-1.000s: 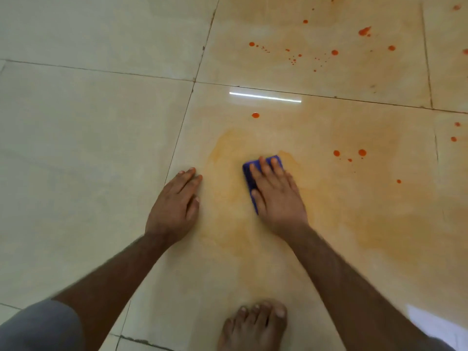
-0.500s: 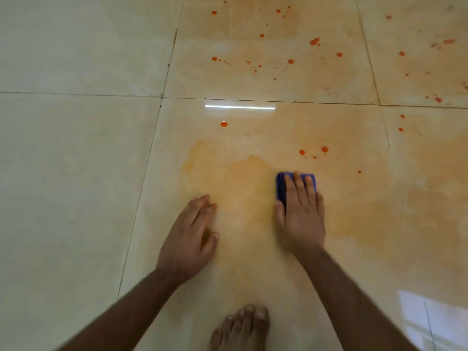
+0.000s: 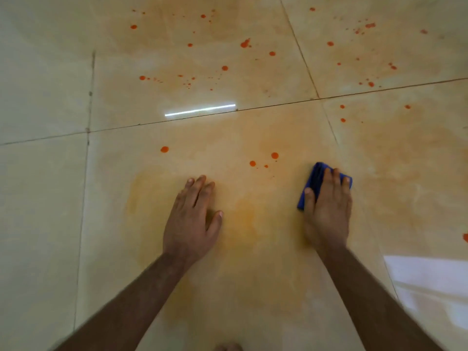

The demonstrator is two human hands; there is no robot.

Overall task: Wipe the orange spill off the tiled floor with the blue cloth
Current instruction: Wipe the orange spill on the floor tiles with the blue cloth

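My right hand (image 3: 326, 209) lies flat on a folded blue cloth (image 3: 312, 183), pressing it against the cream tiled floor (image 3: 45, 198); only the cloth's far and left edges show past the fingers. My left hand (image 3: 192, 219) rests flat on the floor, fingers straight, beside a smeared orange film (image 3: 243, 216) that spreads between the two hands. Orange drops (image 3: 274, 155) sit just beyond the hands, to the left of the cloth. Several more orange drops (image 3: 244, 43) are scattered over the far tiles.
Dark grout lines (image 3: 202, 115) cross the floor beyond my hands. My bare toes (image 3: 228, 347) show at the bottom edge. A bright window reflection (image 3: 430, 287) lies at the lower right, and a thin light streak (image 3: 200, 110) near the grout line.
My right hand has slid the cloth rightward across the orange smear, away from my left hand. The view has shifted, bringing more far drops into sight.
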